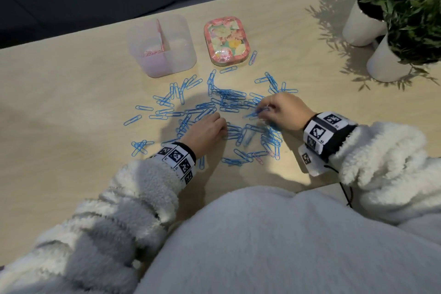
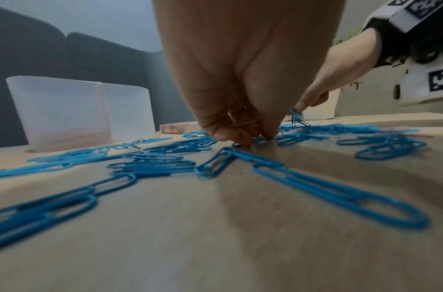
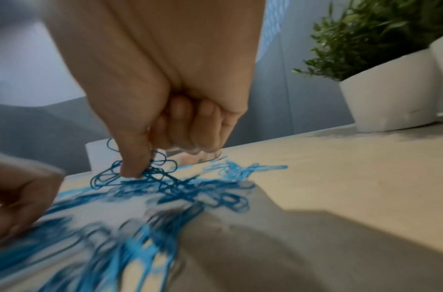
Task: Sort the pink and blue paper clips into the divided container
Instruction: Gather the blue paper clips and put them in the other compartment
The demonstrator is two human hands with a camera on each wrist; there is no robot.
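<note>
The table (image 1: 71,93) was seen as pale wood-grain laminate, smooth and matt. The blue clips (image 1: 229,98) spread on it were coated wire with a slight sheen; bare metal was seen inside one (image 2: 216,165). The container (image 1: 162,45) behind them was frosted translucent plastic. Beside the container, a tin (image 1: 226,39) with a glossy floral top was seen. The pots (image 1: 362,26) right of the tin looked smooth, matt and white. The sleeves (image 1: 143,188) were rough, fluffy fleece.
</note>
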